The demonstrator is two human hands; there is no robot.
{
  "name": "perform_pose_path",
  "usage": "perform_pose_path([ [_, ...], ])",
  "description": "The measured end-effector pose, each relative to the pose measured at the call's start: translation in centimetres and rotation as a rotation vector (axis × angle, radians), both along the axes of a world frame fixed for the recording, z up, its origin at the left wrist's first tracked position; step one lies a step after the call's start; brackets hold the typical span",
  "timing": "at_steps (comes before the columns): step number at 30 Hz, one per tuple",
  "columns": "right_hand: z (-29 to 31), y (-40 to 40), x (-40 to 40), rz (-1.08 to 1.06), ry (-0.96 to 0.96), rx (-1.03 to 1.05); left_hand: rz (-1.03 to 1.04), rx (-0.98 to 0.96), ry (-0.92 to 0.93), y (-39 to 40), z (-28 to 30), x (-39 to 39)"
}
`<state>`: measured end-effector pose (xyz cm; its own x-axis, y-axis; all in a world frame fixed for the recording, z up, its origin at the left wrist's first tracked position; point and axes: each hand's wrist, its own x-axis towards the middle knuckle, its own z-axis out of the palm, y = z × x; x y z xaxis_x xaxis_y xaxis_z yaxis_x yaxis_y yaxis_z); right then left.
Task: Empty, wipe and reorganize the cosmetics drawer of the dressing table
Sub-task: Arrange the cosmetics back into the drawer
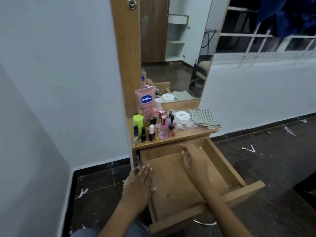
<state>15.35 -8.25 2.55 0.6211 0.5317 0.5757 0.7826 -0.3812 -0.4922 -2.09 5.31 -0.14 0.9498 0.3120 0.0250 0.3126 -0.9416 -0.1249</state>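
The left hand [139,183] lies flat, fingers straight, on the left wall of the pulled-out drawer [220,161]. The right hand [193,161] reaches inside with relaxed fingers, holding nothing, near the back wall

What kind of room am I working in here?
Most likely a bedroom or dressing corner at home: a wooden dressing table with a mirror, cosmetics bottles crowded on its top, and its drawer pulled open.
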Motion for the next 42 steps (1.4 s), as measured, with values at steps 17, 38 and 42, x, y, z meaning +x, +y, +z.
perform_pose_path([
  [17,-2.3,5.0,-6.3,0.143,0.223,0.115,0.552,-0.406,-0.897,5.9,4.6,4.0],
  [38,-1.0,5.0,-6.7,0.358,0.562,0.29,0.222,-0.523,-0.805,0.7,1.5,0.5],
  [42,-1.2,4.6,-6.3,0.127,0.589,0.337,0.161,-0.436,-0.587,0.8,1.4,0.4],
])
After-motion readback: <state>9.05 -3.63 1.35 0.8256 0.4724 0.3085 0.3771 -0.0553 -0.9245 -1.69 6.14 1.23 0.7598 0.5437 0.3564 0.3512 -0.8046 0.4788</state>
